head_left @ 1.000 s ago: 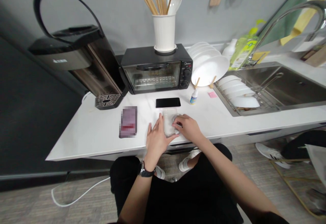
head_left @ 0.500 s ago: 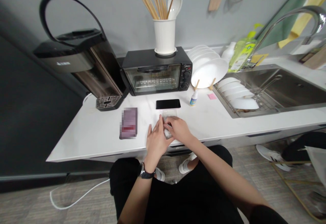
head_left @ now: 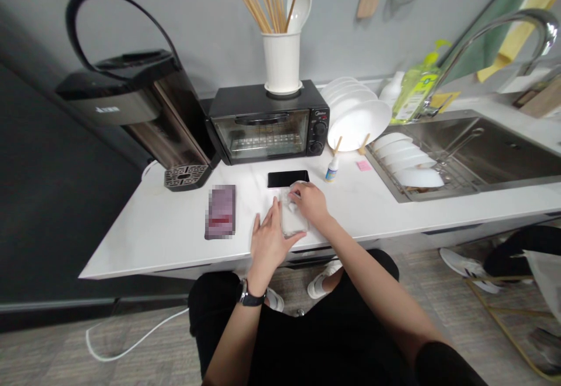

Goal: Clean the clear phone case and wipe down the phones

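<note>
**Left hand [head_left: 270, 243] and right hand [head_left: 309, 203] at a clear plastic packet [head_left: 293, 219] on a white counter [head_left: 149, 245]**

At the far left, a black-and-steel water dispenser [head_left: 131, 93], set against the grey wall. Next along the counter, a pixelated pink-and-purple packet [head_left: 220, 212], lying well apart from the hands. Above it, a black toaster oven [head_left: 263, 128], topped by a white utensil holder [head_left: 281, 61] packed with wooden chopsticks [head_left: 263, 11].

Left hand spread wide, a black-strapped watch [head_left: 251, 294] on the wrist, fingers touching the packet's left side. Clear plastic packet lying between both hands, just below a black phone [head_left: 288, 179], its contents too pale and blurred to tell. Right hand narrowed, fingers curled over the packet's upper end and holding it.

Farther right, a small dropper bottle [head_left: 332, 169], a pink sticky note [head_left: 363, 165], and white plates [head_left: 357, 123] racked upright. Beyond them, white bowls [head_left: 418, 177] in a wire dish rack [head_left: 385, 169], green dish soap [head_left: 414, 96], and a steel sink [head_left: 477, 146] beneath a curved faucet [head_left: 495, 41].
</note>
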The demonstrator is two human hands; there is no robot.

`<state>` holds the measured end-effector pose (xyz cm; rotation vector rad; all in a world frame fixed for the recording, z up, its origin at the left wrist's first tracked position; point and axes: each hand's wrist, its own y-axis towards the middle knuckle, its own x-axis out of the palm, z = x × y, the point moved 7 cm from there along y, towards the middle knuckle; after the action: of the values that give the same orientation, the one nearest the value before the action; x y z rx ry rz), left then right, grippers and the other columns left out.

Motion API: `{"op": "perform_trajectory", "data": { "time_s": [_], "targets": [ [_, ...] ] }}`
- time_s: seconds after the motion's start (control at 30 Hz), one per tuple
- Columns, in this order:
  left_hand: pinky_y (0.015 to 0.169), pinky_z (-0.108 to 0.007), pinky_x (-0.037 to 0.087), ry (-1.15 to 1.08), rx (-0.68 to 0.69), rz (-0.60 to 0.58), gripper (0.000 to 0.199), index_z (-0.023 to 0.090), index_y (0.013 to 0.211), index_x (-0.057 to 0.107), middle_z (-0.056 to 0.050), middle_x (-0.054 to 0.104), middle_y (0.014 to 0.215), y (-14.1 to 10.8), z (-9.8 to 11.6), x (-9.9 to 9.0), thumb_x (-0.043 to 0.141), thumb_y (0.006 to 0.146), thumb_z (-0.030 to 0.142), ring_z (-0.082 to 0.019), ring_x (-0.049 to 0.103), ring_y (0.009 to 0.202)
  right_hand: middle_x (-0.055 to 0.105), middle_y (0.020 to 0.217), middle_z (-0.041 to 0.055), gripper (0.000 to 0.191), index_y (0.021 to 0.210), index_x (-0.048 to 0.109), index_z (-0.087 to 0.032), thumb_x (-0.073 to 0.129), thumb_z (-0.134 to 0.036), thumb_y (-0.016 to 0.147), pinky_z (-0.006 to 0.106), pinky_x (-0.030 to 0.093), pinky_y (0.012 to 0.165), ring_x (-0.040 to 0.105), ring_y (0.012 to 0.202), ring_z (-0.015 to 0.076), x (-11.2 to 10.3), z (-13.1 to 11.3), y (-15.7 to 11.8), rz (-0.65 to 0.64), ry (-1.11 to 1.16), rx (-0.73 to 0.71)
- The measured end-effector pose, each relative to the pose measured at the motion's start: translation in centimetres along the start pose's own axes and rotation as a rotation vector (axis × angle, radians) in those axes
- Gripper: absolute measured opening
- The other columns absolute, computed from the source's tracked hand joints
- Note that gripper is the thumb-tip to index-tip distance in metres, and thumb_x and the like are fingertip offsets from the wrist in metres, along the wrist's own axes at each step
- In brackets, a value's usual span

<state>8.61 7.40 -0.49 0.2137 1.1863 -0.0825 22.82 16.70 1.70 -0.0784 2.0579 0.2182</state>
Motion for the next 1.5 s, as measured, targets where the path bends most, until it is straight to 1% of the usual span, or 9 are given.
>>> {"op": "perform_trajectory", "data": {
  "time_s": [0.2, 0.47, 0.63, 0.83, 1.03, 1.13, 1.2, 1.37, 1.5],
  "targets": [
    [0.144, -0.059, 0.035, -0.019, -0.008, 0.019, 0.125, 0.017, 0.189, 0.005, -0.020, 0.059, 0.174, -0.1, -0.2, 0.1, 0.082, 0.101, 0.061, -0.037, 0.066, 0.155, 0.085, 0.114, 0.0081, 0.015, 0.104, 0.082, -0.021, 0.070, -0.025, 0.113, 0.032, 0.053, 0.099, 0.076, 0.114, 0.0243, 1.1, -2.5, -1.3, -0.048, 0.051, -0.091],
    [0.145, -0.062, 0.036, -0.051, 0.020, 0.020, 0.128, 0.036, 0.187, -0.016, -0.010, 0.049, 0.181, -0.2, 0.0, -0.3, 0.080, 0.103, 0.047, -0.033, 0.059, 0.163, 0.082, 0.092, 0.0036, 0.012, 0.093, 0.080, -0.024, 0.082, -0.025, 0.105, 0.034, 0.055, 0.093, 0.074, 0.099, 0.0250, 0.0, -0.5, -7.1, -0.130, 0.108, -0.202],
    [0.144, -0.061, 0.036, -0.030, 0.017, 0.018, 0.114, 0.038, 0.189, -0.002, -0.010, 0.048, 0.182, -0.2, 0.4, -0.6, 0.075, 0.106, 0.056, -0.033, 0.060, 0.163, 0.085, 0.104, 0.0087, 0.009, 0.106, 0.084, -0.021, 0.075, -0.023, 0.109, 0.035, 0.054, 0.096, 0.075, 0.111, 0.0277, -1.3, 1.8, -3.4, -0.035, 0.025, -0.035],
    [0.144, -0.062, 0.035, -0.022, -0.002, -0.001, 0.115, 0.018, 0.189, 0.014, -0.021, 0.054, 0.178, 0.0, 0.2, -0.3, 0.079, 0.104, 0.060, -0.038, 0.065, 0.156, 0.085, 0.124, 0.0124, 0.016, 0.118, 0.080, -0.019, 0.065, -0.021, 0.114, 0.032, 0.052, 0.099, 0.075, 0.119, 0.0260, 0.1, -1.2, 0.8, -0.021, 0.019, 0.001],
    [0.146, -0.057, 0.033, -0.028, -0.015, -0.008, 0.112, 0.016, 0.188, 0.014, -0.019, 0.057, 0.176, -0.1, 0.0, -0.4, 0.080, 0.102, 0.043, -0.033, 0.062, 0.161, 0.084, 0.107, 0.0077, 0.010, 0.105, 0.080, -0.021, 0.072, -0.023, 0.111, 0.031, 0.051, 0.092, 0.076, 0.104, 0.0235, 1.3, -3.7, -4.2, -0.119, 0.087, -0.142],
    [0.146, -0.059, 0.033, -0.040, 0.010, -0.024, 0.115, 0.016, 0.189, 0.006, -0.016, 0.053, 0.180, -0.2, 0.1, -0.3, 0.078, 0.101, 0.031, -0.031, 0.055, 0.166, 0.083, 0.096, 0.0032, 0.012, 0.095, 0.078, -0.023, 0.081, -0.024, 0.106, 0.030, 0.051, 0.091, 0.074, 0.098, 0.0223, 0.8, -2.8, -7.0, -0.168, 0.097, -0.194],
    [0.145, -0.061, 0.033, -0.040, 0.024, -0.016, 0.117, 0.019, 0.189, 0.001, -0.014, 0.050, 0.182, -0.2, 0.1, -0.3, 0.078, 0.102, 0.036, -0.031, 0.054, 0.167, 0.083, 0.094, 0.0042, 0.011, 0.095, 0.079, -0.023, 0.081, -0.024, 0.106, 0.031, 0.051, 0.091, 0.073, 0.098, 0.0236, 0.0, -1.3, -7.4, -0.154, 0.067, -0.168],
    [0.146, -0.060, 0.033, -0.033, 0.022, 0.015, 0.113, 0.028, 0.190, 0.008, -0.014, 0.046, 0.184, -0.1, 0.2, -0.3, 0.077, 0.105, 0.057, -0.035, 0.059, 0.163, 0.085, 0.107, 0.0136, 0.013, 0.109, 0.082, -0.017, 0.070, -0.020, 0.111, 0.036, 0.049, 0.099, 0.072, 0.113, 0.0293, -1.8, 1.4, -3.4, -0.041, -0.021, -0.026],
    [0.145, -0.060, 0.034, -0.020, 0.015, 0.013, 0.112, 0.024, 0.189, 0.015, -0.017, 0.051, 0.181, -0.1, 0.2, -0.3, 0.079, 0.104, 0.061, -0.037, 0.059, 0.162, 0.084, 0.125, 0.0141, 0.016, 0.117, 0.080, -0.017, 0.064, -0.019, 0.114, 0.035, 0.048, 0.104, 0.071, 0.120, 0.0274, -1.0, -0.1, 0.0, -0.013, -0.027, -0.009]
  ]
}}
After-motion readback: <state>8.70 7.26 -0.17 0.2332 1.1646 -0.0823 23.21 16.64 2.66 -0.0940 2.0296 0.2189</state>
